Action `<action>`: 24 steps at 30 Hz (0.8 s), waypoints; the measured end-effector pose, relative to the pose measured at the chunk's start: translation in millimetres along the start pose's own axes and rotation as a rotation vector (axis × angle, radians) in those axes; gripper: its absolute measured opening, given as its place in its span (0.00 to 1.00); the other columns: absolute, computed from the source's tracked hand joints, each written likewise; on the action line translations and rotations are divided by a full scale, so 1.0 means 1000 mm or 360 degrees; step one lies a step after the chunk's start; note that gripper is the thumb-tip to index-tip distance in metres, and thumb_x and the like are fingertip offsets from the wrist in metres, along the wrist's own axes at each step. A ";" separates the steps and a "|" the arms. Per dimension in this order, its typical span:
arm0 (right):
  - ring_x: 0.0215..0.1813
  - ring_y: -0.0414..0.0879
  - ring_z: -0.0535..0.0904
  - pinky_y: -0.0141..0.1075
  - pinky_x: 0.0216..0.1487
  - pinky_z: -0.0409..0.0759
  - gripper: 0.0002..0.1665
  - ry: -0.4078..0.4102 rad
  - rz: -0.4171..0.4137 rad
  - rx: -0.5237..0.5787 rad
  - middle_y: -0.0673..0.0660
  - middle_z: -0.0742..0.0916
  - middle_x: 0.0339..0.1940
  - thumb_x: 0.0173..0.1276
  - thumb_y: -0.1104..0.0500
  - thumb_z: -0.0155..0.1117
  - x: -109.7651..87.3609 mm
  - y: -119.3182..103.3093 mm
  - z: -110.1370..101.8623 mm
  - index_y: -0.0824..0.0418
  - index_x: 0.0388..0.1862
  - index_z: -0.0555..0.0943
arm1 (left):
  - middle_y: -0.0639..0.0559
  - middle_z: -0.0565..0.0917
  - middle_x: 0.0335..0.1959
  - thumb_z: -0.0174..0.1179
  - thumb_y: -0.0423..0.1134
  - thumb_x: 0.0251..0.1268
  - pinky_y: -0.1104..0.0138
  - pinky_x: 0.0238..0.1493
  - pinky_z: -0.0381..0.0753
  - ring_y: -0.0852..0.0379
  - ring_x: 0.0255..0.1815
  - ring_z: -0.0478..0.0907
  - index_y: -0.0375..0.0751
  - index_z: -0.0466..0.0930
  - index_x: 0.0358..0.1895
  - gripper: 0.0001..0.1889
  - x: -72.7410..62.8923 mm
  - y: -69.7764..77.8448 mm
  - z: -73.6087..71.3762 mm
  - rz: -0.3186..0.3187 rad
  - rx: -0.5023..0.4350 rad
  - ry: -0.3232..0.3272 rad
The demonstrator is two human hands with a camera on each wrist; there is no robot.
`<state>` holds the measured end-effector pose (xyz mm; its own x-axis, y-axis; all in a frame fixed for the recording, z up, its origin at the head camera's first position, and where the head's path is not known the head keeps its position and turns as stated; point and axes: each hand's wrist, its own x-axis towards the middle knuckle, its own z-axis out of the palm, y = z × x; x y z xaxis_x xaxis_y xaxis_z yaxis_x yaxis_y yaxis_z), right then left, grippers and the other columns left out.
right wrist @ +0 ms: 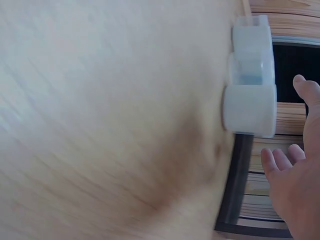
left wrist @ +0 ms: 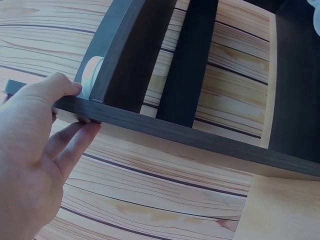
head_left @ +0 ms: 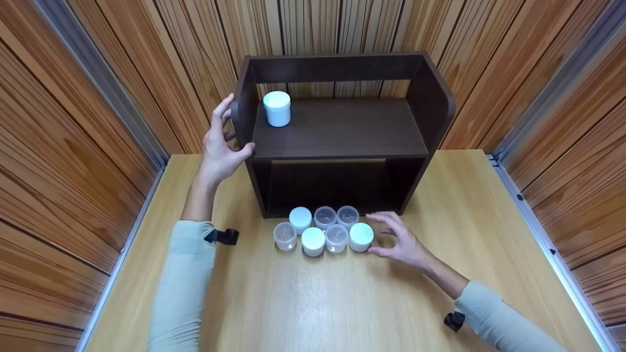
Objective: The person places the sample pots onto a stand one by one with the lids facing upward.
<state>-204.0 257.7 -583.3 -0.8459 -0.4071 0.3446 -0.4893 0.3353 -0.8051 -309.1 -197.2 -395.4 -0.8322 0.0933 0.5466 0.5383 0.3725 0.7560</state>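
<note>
My left hand (head_left: pixel 220 149) holds the left side panel of a dark brown two-tier shelf (head_left: pixel 342 129). In the left wrist view its thumb lies on one side of the panel (left wrist: pixel 200 145) and fingers on the other. My right hand (head_left: pixel 403 247) has its thumb and fingers spread beside a white jar (head_left: pixel 361 236) at the right end of a group. The right wrist view shows a gap between that hand (right wrist: pixel 300 190) and the jar (right wrist: pixel 250 111). Another white jar (head_left: pixel 278 111) stands upright on the upper tier at the left.
The group before the shelf also has two more white jars (head_left: pixel 313 241) (head_left: pixel 300 218) and several translucent cups (head_left: pixel 285 237), standing close together in two rows. They stand on a light wooden table (head_left: pixel 293 308). Wood-patterned walls (head_left: pixel 73 146) enclose the left, back and right.
</note>
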 end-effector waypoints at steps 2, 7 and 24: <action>0.76 0.29 0.75 0.50 0.69 0.92 0.47 0.0002 0.0026 0.0009 0.68 0.82 0.74 0.59 0.69 0.89 -0.001 0.004 0.002 0.64 0.78 0.80 | 0.41 0.73 0.84 0.70 0.22 0.66 0.37 0.82 0.79 0.47 0.86 0.72 0.48 0.55 0.90 0.52 0.001 0.001 -0.001 -0.0004 0.0002 0.0000; 0.77 0.41 0.81 0.49 0.73 0.90 0.48 -0.0008 0.0063 0.0096 0.71 0.82 0.73 0.58 0.70 0.88 -0.005 0.014 0.009 0.69 0.78 0.78 | 0.41 0.76 0.81 0.71 0.22 0.66 0.37 0.82 0.80 0.48 0.84 0.73 0.47 0.55 0.89 0.52 0.001 0.001 -0.001 0.0004 0.0023 0.0001; 0.75 0.33 0.79 0.24 0.73 0.81 0.47 -0.0016 0.0176 0.0215 0.73 0.84 0.75 0.61 0.69 0.87 0.000 0.033 0.024 0.71 0.78 0.77 | 0.40 0.75 0.80 0.71 0.23 0.66 0.37 0.82 0.80 0.46 0.84 0.73 0.50 0.56 0.89 0.52 0.000 0.001 -0.001 -0.0025 0.0043 0.0011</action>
<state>-215.3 248.3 -621.8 -0.8903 -0.3829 0.2462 -0.3602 0.2615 -0.8955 -308.9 -197.7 -394.3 -0.8396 0.0809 0.5372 0.5212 0.3990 0.7545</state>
